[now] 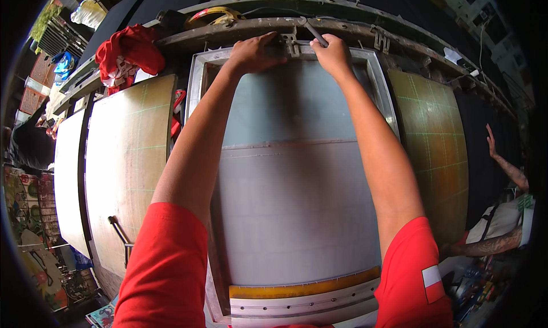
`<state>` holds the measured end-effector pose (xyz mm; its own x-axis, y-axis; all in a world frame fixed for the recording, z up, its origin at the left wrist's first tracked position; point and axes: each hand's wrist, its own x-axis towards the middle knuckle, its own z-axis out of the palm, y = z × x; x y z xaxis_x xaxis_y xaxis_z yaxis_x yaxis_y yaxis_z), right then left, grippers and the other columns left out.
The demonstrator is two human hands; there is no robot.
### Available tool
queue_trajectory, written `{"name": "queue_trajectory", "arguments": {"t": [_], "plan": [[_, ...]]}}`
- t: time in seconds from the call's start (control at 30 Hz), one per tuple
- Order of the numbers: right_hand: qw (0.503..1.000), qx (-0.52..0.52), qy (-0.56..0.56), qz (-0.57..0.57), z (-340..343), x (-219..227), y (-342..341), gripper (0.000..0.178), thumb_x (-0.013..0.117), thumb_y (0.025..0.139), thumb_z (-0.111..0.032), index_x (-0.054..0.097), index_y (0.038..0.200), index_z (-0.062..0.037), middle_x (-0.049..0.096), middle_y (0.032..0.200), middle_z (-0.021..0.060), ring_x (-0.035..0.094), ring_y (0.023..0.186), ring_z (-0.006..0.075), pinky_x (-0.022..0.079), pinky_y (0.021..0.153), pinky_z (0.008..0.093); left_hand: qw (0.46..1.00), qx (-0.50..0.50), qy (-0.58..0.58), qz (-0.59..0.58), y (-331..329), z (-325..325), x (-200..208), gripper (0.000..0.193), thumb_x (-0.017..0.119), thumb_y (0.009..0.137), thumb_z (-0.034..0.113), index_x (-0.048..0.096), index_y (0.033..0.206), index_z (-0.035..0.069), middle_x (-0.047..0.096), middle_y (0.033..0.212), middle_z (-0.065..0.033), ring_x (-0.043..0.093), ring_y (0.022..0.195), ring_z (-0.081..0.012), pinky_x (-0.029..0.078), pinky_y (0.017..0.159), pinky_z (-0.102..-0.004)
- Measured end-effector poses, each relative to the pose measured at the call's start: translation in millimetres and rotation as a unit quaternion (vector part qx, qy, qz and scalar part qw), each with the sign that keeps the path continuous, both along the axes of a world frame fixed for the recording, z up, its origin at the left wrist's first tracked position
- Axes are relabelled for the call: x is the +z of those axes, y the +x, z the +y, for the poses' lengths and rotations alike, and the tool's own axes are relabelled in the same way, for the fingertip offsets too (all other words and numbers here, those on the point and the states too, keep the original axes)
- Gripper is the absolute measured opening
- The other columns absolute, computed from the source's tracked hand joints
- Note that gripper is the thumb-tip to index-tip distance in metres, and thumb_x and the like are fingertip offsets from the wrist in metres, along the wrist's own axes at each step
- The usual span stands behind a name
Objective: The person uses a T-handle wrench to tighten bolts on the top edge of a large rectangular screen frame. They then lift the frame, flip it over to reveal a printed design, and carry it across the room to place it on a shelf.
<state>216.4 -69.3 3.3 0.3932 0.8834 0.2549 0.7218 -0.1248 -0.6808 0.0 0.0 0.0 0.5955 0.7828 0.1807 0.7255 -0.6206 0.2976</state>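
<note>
**Working at the far edge of a printing screen**

Lying across the long black table (485,134), a large framed printing screen (291,202) is being reached over from the near side. It is being flanked by two grid-marked boards, one on the left (128,162) and one on the right (436,151). A rusty metal rail (228,31) is running along the table's far edge, and a red cloth (128,51) is being left bunched on it at the left. Another person's arm (505,162) is being raised at the right rim.

Both forearms are being stretched forward over the mesh. The left hand (256,49) is being pressed, fingers together, on the frame beside a small metal clamp (290,43). The right hand (332,53) is being kept clenched around a slim grey tool (315,33), whose tip is being held at the rail just beside the clamp.
</note>
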Motion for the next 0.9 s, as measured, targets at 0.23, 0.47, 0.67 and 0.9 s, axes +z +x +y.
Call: {"name": "queue_trajectory", "arguments": {"t": [0.23,0.47,0.67,0.9], "plan": [[1.0,0.016,-0.001,-0.011,0,-2,7,0.026,0.066,0.08,-0.034,0.068,0.087,-0.0086,0.068,0.078,0.0136,0.066,0.078,0.0335,0.05,0.069,0.043,0.999,0.023,-0.029,-0.003,7,-9,7,0.087,0.068,0.073,0.062,0.042,0.144,0.018,0.056,0.133,-0.0162,0.051,0.125,-0.033,0.04,0.104,-0.0421],[1.0,0.02,0.005,0.021,0,-5,2,0.024,0.068,0.078,-0.033,0.069,0.087,-0.0107,0.068,0.078,0.0121,0.066,0.077,0.0318,0.05,0.069,0.0417,1.0,0.016,-0.024,-0.003,1,-6,6,0.087,0.067,0.073,0.063,0.042,0.144,0.018,0.056,0.133,-0.0157,0.051,0.125,-0.0326,0.04,0.104,-0.0422],[0.999,0.024,0.023,0.021,5,-10,5,0.025,0.067,0.078,-0.034,0.07,0.086,-0.0102,0.068,0.076,0.0125,0.066,0.076,0.0318,0.049,0.068,0.0411,1.0,0.012,-0.024,-0.008,1,-6,7,0.088,0.067,0.073,0.063,0.043,0.143,0.016,0.056,0.132,-0.0165,0.052,0.124,-0.0329,0.04,0.104,-0.0425],[0.999,0.032,0.027,0.024,9,-15,10,0.026,0.068,0.077,-0.035,0.07,0.087,-0.0106,0.068,0.075,0.0109,0.066,0.073,0.0294,0.049,0.067,0.0402,0.999,0.029,-0.039,-0.004,4,-8,9,0.089,0.062,0.075,0.069,0.042,0.144,0.017,0.055,0.133,-0.0172,0.051,0.125,-0.0332,0.039,0.105,-0.0425]]}}
